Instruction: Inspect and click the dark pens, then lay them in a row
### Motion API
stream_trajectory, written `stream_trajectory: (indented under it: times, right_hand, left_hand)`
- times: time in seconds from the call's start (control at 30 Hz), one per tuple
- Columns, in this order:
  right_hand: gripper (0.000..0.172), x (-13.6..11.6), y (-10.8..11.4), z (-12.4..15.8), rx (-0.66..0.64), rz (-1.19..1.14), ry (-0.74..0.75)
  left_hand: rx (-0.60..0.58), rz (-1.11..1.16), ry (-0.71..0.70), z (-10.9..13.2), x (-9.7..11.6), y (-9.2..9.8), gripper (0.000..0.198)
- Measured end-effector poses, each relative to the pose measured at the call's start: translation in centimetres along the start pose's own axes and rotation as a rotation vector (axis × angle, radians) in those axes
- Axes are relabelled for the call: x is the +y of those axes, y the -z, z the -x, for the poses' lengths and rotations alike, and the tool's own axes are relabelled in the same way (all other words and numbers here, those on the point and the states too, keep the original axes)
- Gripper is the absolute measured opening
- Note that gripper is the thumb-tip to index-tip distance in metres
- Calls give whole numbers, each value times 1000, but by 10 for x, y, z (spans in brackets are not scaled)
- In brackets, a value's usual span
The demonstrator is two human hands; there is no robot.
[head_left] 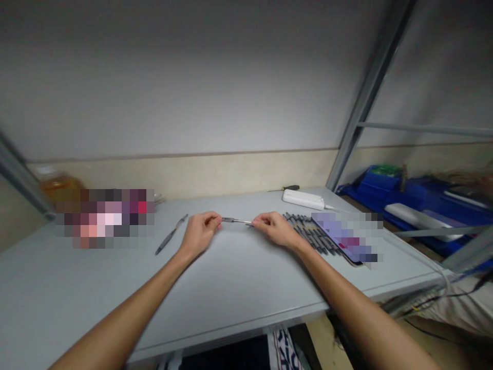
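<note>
My left hand (201, 229) pinches one end of a dark grey pen (229, 220) just above the desk. From the pen's right end runs a thin pale rod (243, 221), which looks like the pen's refill. Its far end sits between the closed fingertips of my right hand (272, 227). A small dark piece pokes out under those fingertips, too small to name. Left of my left hand, a single pen (171, 235) lies slanted on the desk. Beside my right hand, several similar pens (314, 236) lie in a row, partly hidden by the hand and wrist.
A pixelated phone-like slab (339, 236) lies right of the row of pens. Behind it are a white power strip (303, 199) with a cable and a screwdriver (290, 188). A blurred bottle (57, 185) and pixelated items occupy the left. Metal posts (370, 97) frame the grey desk (231, 288).
</note>
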State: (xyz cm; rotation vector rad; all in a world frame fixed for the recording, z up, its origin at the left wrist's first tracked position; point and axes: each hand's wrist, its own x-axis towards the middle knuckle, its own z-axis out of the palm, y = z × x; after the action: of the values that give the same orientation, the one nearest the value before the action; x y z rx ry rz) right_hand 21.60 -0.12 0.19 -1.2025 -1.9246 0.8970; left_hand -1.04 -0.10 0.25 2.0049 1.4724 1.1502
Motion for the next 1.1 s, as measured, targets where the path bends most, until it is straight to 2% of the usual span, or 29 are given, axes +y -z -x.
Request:
stream_trajectory:
  times: [0.17,0.27,0.47,0.67,0.83,1.1]
  right_hand:
    - [36,7,0,-2,-102,-292,-116]
    - [35,7,-1,-3,-93,-391,-135]
    - [35,1,-1,-3,45,-303,-110]
    - [33,-2,0,-2,36,-252,-90]
    - [34,-4,-1,-1,-30,-235,-96]
    - [32,4,-3,-1,-123,-496,-165]
  left_hand:
    - [76,-62,-92,5,11,3,25]
    - [82,-60,-120,5,11,3,24]
    - [-65,95,-41,0,4,0,25]
    - [-139,100,-44,0,6,-2,28]
    - [-51,29,-26,3,8,-2,23]
    - [59,-85,-98,8,16,-3,20]
